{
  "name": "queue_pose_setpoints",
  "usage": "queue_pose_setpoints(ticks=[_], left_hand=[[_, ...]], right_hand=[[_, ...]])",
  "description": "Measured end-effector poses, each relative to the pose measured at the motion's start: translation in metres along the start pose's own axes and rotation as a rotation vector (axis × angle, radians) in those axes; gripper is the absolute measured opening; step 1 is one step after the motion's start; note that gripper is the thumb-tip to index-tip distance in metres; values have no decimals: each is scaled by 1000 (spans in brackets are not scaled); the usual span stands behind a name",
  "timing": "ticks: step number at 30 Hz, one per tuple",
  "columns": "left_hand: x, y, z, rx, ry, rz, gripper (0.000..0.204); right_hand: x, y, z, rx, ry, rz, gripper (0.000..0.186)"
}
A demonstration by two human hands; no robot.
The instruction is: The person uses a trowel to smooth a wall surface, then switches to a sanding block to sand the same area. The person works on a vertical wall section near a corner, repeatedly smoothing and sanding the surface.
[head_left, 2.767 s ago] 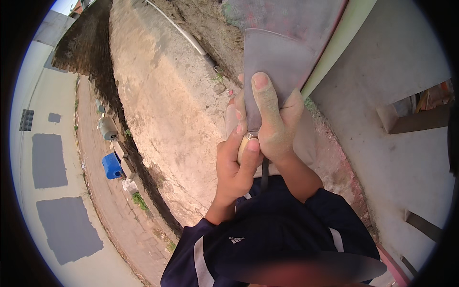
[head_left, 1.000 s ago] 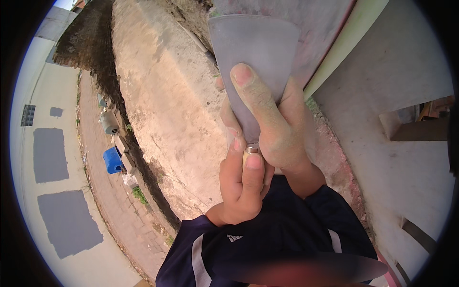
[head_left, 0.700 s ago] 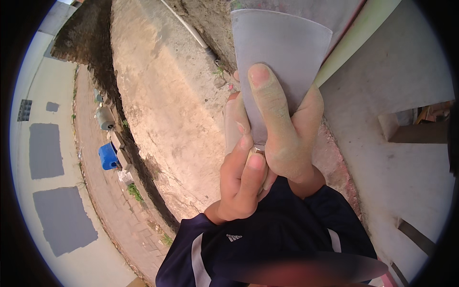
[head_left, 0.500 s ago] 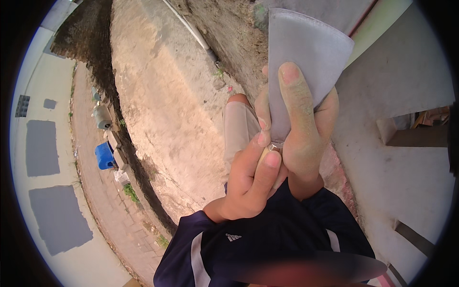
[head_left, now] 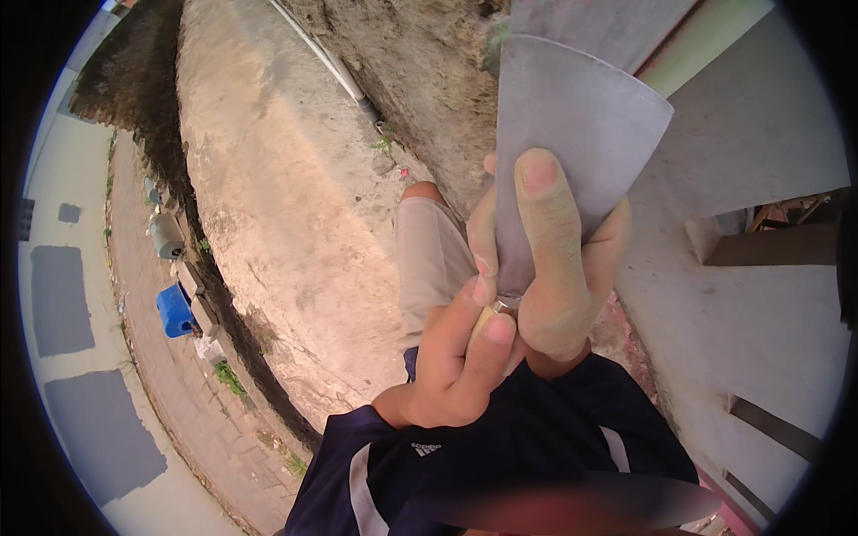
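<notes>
Both my hands are closed on a putty knife (head_left: 585,107) with a wide grey metal blade, held up in front of my chest. My left hand (head_left: 456,366) grips its pale handle just below the metal collar, thumb and fingers wrapped round it. Across the lower blade lies the thumb of my right hand (head_left: 554,268), coated in pale dust, with the fingers behind the metal. The blade's broad edge points up and away from me. Most of the handle is hidden by my hands.
A wall (head_left: 742,330) with an opening stands close on the right. Rough concrete ground (head_left: 277,196) stretches to the left, with a pipe (head_left: 331,58) along its far side. Beyond a dark gap, a blue container (head_left: 174,311) stands by a paved lane (head_left: 147,268).
The putty knife and both hands have come slightly lower in view, toward my body. The surroundings have shifted a little to the left. My grip looks the same.
</notes>
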State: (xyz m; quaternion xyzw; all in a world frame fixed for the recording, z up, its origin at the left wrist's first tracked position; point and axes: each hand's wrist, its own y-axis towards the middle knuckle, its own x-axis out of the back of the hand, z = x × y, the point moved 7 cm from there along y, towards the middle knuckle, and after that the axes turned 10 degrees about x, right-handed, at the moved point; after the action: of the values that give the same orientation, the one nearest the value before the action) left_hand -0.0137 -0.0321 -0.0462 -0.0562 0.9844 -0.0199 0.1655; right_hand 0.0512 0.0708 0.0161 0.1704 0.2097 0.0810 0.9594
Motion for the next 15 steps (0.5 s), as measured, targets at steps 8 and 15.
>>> queue_pose_setpoints(ticks=[8, 15], left_hand=[[-3, 11, 7, -48, -133, 171, 47], [29, 18, 24, -31, -426, -181, 63]], right_hand=[[0, -1, 7, 219, -107, 11, 20], [-44, 21, -11, 173, -277, 451, 20]])
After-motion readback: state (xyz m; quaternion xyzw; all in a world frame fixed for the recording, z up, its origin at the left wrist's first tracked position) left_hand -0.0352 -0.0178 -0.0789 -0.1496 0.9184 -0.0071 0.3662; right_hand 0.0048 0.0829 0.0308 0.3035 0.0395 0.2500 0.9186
